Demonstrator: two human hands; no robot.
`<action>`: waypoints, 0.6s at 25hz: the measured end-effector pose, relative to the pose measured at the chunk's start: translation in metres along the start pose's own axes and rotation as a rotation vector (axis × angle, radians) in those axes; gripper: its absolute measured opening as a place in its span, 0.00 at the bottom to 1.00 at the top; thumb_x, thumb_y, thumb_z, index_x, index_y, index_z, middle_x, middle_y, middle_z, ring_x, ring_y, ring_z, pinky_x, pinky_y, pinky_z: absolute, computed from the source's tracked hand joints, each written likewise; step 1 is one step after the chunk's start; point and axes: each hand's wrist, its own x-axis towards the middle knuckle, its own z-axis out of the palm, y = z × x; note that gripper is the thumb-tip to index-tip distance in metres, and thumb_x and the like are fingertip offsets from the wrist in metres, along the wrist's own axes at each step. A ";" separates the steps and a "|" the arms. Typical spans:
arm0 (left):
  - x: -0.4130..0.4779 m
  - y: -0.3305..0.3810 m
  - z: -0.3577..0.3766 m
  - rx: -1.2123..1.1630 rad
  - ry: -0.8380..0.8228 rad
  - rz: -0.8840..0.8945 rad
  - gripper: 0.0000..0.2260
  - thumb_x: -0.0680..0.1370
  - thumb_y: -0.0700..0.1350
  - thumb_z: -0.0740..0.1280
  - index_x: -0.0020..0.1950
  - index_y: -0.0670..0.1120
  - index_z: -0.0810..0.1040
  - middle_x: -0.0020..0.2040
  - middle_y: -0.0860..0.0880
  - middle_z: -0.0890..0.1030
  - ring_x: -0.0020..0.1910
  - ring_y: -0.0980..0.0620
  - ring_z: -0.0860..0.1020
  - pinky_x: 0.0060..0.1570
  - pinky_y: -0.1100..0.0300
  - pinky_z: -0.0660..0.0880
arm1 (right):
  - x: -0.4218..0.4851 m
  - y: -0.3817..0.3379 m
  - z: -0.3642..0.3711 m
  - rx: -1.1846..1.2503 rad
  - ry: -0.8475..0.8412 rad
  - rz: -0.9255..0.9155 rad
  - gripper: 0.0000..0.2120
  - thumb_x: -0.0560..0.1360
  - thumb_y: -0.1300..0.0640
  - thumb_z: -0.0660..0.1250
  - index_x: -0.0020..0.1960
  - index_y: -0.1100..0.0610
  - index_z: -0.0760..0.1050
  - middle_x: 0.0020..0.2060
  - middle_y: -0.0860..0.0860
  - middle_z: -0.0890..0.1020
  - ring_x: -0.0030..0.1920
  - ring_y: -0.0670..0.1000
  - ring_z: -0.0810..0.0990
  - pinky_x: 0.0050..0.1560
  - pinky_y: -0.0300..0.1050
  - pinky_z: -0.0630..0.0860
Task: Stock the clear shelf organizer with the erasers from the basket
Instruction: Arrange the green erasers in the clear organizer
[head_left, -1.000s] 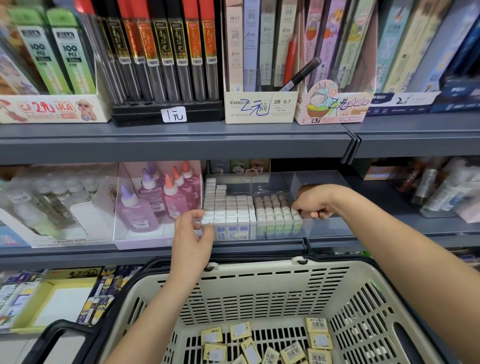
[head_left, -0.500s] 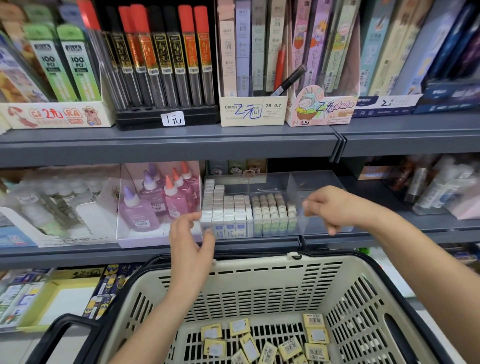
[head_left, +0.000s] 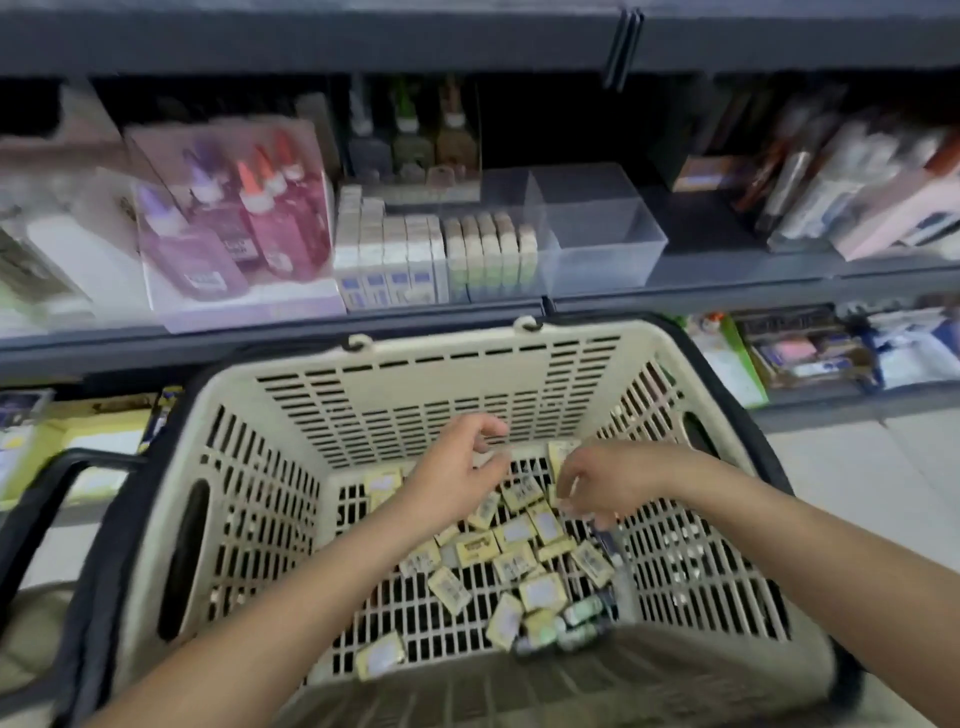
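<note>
**Left to right.** My left hand (head_left: 452, 467) hangs inside the basket (head_left: 467, 358), well apart from its left wall, with open room on that side. Its fingers are loosely curled, thumb near forefinger; blur hides whether they pinch anything. Loose yellow erasers (head_left: 514, 532) lie on the basket floor below and between both hands. My right hand (head_left: 610, 480), just beside the left, curls its fingers down onto them; I cannot tell whether it grips one. The right wall stands well clear of it. Beyond both hands, past the far rim, the clear organizer (head_left: 597, 228) sits on the shelf (head_left: 727, 283).
</note>
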 end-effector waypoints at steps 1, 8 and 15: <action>-0.002 -0.006 0.009 -0.067 -0.025 -0.075 0.07 0.78 0.47 0.64 0.55 0.54 0.70 0.54 0.54 0.74 0.46 0.60 0.74 0.41 0.70 0.71 | 0.011 0.001 0.008 -0.046 -0.047 0.035 0.16 0.76 0.51 0.64 0.61 0.57 0.75 0.50 0.51 0.83 0.43 0.47 0.83 0.52 0.46 0.79; -0.012 -0.029 0.029 -0.107 -0.192 -0.251 0.07 0.78 0.46 0.63 0.56 0.48 0.73 0.53 0.53 0.74 0.45 0.56 0.76 0.43 0.60 0.76 | 0.061 0.018 0.059 -0.502 -0.092 0.243 0.15 0.77 0.65 0.61 0.63 0.60 0.71 0.42 0.52 0.76 0.32 0.50 0.70 0.40 0.45 0.70; -0.009 -0.031 0.027 -0.163 -0.214 -0.291 0.02 0.78 0.44 0.63 0.49 0.47 0.74 0.44 0.57 0.74 0.39 0.59 0.73 0.32 0.71 0.70 | 0.071 0.028 0.071 -0.130 -0.113 0.221 0.14 0.73 0.65 0.68 0.58 0.63 0.72 0.47 0.56 0.81 0.37 0.50 0.80 0.30 0.39 0.74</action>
